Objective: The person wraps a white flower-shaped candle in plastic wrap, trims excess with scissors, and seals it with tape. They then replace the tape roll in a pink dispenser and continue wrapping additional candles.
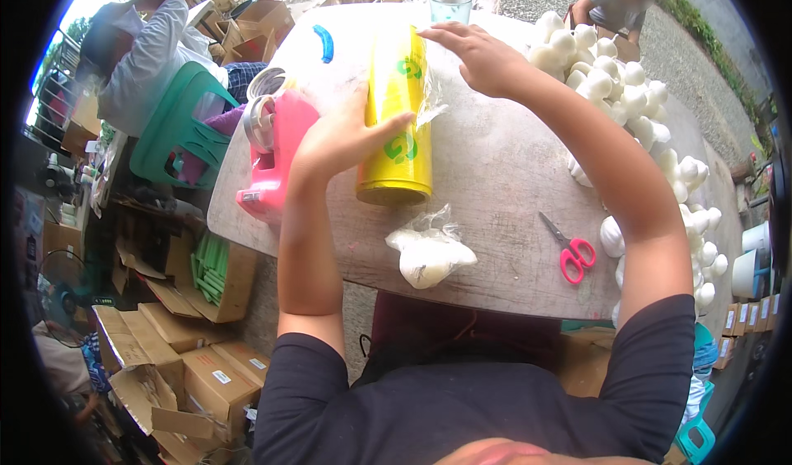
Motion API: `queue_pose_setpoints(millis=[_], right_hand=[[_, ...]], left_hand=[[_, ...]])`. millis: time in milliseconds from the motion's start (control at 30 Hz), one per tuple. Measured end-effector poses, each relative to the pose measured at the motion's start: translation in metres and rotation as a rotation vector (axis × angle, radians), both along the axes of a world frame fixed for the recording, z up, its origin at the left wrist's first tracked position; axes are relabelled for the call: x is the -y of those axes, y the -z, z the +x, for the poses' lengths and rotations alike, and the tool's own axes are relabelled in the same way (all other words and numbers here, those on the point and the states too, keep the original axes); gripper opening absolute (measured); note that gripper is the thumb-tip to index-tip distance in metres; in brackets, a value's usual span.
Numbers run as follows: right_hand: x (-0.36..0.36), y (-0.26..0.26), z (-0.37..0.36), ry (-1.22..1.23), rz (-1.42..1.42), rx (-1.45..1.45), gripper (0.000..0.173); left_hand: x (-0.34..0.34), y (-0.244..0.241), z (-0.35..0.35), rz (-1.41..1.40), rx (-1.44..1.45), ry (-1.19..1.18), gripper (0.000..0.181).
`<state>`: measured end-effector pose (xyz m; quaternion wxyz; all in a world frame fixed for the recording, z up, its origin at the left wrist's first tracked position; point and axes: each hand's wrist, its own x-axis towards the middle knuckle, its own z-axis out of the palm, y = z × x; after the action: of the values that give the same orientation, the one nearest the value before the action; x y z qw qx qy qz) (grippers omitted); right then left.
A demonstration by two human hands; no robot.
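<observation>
A yellow roll of plastic film with green marks (399, 162) lies lengthwise on the table before me. My left hand (346, 128) rests on its left side, thumb stretched over it; its fingertips blur into the glare. My right hand (479, 56) is at the far right end of the roll, fingers spread; whether it touches the loose clear film there I cannot tell. Nearer me sits a clear plastic bag with something white inside (433, 257). Scissors with pink handles (576, 259) lie to the right. A pink tape dispenser (281, 162) stands left of my left arm.
Many white bulb-shaped bundles (637, 103) line the table's right side. A clear cup (450, 7) and a blue strip (323, 43) are at the far side. Two people sit beyond the table, one on a green plastic chair (179, 124). Cardboard boxes (216, 378) stand at lower left.
</observation>
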<state>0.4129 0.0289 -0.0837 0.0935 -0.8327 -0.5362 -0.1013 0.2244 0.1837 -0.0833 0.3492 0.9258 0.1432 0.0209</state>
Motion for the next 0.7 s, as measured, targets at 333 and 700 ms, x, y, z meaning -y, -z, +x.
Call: queue_pose_setpoints(millis=[333, 700], right_hand=[[-0.035, -0.007, -0.006, -0.218, -0.09, 0.016, 0.043], [-0.012, -0.012, -0.03, -0.088, -0.184, -0.229, 0.051]], left_hand=[[-0.032, -0.012, -0.03, -0.046, 0.105, 0.154, 0.059], [-0.017, -0.029, -0.028, -0.152, 0.063, 0.29, 0.056]])
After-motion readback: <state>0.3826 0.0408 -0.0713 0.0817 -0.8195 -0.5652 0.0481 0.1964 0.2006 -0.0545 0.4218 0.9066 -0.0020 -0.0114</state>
